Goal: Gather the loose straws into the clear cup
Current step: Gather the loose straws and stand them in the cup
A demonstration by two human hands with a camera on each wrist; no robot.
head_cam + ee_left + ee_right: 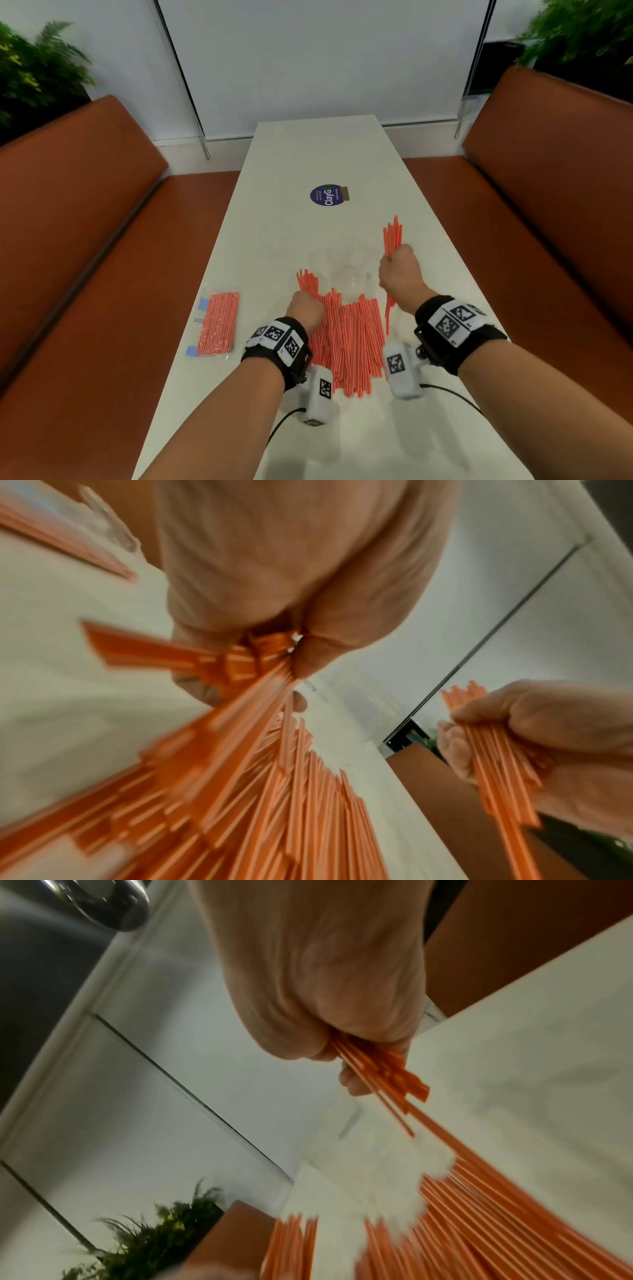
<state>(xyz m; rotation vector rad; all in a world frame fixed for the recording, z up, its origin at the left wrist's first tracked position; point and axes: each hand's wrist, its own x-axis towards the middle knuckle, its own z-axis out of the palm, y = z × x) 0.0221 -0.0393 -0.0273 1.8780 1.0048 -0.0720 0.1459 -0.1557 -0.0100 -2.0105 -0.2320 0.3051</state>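
Orange straws [349, 339] lie fanned across the white table [308, 154] in front of me, most of them loose. My right hand [399, 270] is clenched round a small bundle [392, 233], held upright just to the right of the cup [346, 270]. My left hand [306, 306] is closed on a second bunch [308, 282] at the pile's left edge, its near ends down among the others. The clear cup stands just beyond the pile, between my fists, and I see no straws inside it, though its walls are faint and hard to read. So I judge the job barely begun: two handfuls gathered, none delivered, the bulk of the pile left. A sealed pack [219, 322] lies apart on the left, unopened.
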